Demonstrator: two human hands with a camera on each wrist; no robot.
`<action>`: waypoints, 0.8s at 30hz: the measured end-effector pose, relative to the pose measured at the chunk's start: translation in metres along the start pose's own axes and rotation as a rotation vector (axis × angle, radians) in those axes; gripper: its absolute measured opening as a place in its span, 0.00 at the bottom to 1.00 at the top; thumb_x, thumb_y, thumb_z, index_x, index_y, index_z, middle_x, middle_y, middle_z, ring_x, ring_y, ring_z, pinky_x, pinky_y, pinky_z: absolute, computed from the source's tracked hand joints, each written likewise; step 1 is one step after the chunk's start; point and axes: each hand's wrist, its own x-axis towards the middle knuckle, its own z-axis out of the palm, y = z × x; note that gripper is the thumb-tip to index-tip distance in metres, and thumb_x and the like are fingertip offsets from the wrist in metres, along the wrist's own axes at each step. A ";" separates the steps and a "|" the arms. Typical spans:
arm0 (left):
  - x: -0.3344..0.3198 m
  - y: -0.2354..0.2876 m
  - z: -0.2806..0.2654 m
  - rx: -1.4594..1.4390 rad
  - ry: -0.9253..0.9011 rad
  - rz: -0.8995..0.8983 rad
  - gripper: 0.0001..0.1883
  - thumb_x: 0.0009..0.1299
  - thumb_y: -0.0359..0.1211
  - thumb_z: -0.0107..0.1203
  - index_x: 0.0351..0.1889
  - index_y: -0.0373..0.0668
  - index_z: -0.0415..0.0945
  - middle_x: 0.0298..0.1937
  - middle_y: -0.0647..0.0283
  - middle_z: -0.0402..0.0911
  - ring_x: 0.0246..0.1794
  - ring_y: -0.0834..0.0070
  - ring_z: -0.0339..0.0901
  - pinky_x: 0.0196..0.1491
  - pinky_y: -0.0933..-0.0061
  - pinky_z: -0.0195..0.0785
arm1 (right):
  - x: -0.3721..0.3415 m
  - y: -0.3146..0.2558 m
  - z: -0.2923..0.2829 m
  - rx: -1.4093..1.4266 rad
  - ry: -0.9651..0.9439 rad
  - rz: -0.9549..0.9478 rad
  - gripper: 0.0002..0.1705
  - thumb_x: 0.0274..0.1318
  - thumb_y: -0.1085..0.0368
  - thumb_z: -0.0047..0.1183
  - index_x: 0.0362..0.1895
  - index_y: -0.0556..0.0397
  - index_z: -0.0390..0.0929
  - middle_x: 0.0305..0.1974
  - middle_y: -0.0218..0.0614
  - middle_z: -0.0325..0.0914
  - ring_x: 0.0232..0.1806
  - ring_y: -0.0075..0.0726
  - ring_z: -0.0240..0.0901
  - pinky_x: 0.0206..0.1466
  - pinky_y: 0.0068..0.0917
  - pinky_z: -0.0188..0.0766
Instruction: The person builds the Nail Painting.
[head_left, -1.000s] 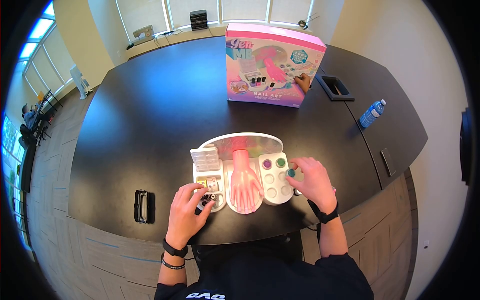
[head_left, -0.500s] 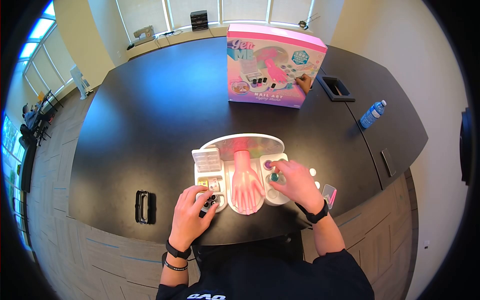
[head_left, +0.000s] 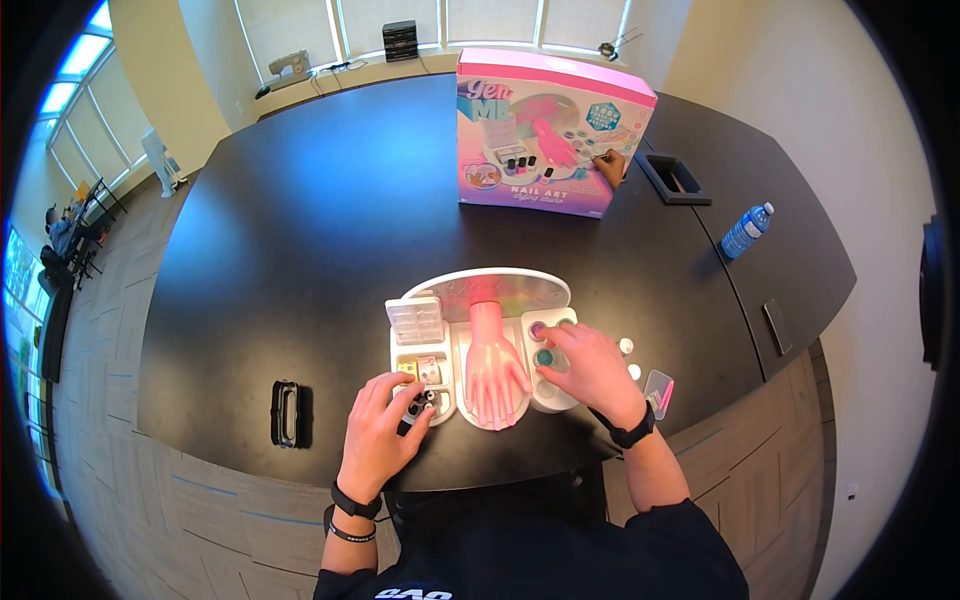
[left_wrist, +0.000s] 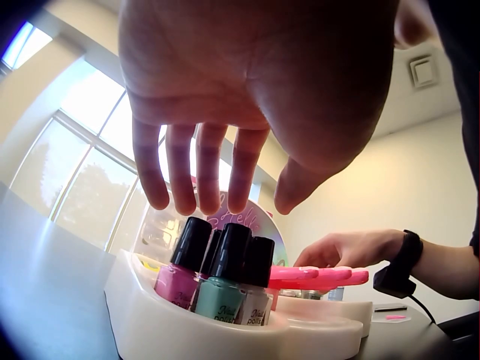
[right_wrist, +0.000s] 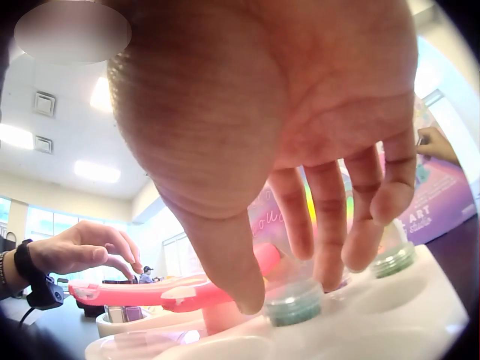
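Note:
My right hand (head_left: 595,372) hovers with spread fingers at the right section of a white nail-art stand (head_left: 455,405). A small teal glitter jar (right_wrist: 294,304) sits in a tray well, between the thumb and the fingertips. A purple jar (head_left: 538,329) lies behind it, and a green one (right_wrist: 394,261) is mostly hidden by the hand in the head view. My left hand (head_left: 380,415) hangs loosely over the nail polish bottles (left_wrist: 219,296), black-capped, in the left compartment, and holds nothing. A pink model hand (head_left: 490,375) lies between my hands.
A nail art box (head_left: 550,140) stands at the table's back. Right of my right hand are white caps (head_left: 634,372) and a clear case (head_left: 658,388) with a pink tool. Farther right are a water bottle (head_left: 746,230) and phone (head_left: 776,326). A black frame (head_left: 286,414) lies left.
My right hand has moved left from the tray's right edge, bringing the teal jar into a left-column well, and its fingers have spread. The left hand has barely moved.

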 end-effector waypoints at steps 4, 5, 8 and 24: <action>0.000 0.000 -0.001 -0.002 -0.002 -0.006 0.19 0.65 0.28 0.74 0.53 0.40 0.85 0.58 0.55 0.84 0.58 0.51 0.82 0.60 0.53 0.77 | -0.002 -0.001 -0.004 0.004 -0.009 0.012 0.24 0.55 0.60 0.73 0.57 0.46 0.86 0.43 0.36 0.88 0.47 0.49 0.84 0.50 0.45 0.80; -0.001 0.000 0.000 -0.003 -0.001 -0.005 0.19 0.65 0.28 0.74 0.53 0.40 0.85 0.58 0.55 0.84 0.58 0.51 0.82 0.60 0.53 0.77 | -0.003 -0.002 -0.006 0.003 -0.009 0.012 0.24 0.55 0.60 0.73 0.57 0.46 0.86 0.43 0.36 0.88 0.47 0.49 0.84 0.50 0.45 0.80; -0.001 -0.001 0.000 -0.001 -0.004 -0.008 0.19 0.65 0.28 0.74 0.53 0.40 0.85 0.58 0.55 0.84 0.58 0.51 0.82 0.61 0.53 0.77 | -0.006 -0.002 -0.012 0.040 -0.050 0.051 0.23 0.60 0.57 0.71 0.58 0.48 0.86 0.44 0.38 0.86 0.50 0.49 0.82 0.55 0.47 0.80; -0.001 0.000 0.001 0.008 0.005 -0.003 0.17 0.67 0.30 0.74 0.52 0.39 0.85 0.56 0.56 0.84 0.57 0.52 0.82 0.59 0.54 0.78 | -0.034 0.056 -0.027 0.014 -0.007 0.344 0.18 0.56 0.63 0.71 0.52 0.47 0.87 0.47 0.35 0.89 0.51 0.49 0.85 0.53 0.45 0.82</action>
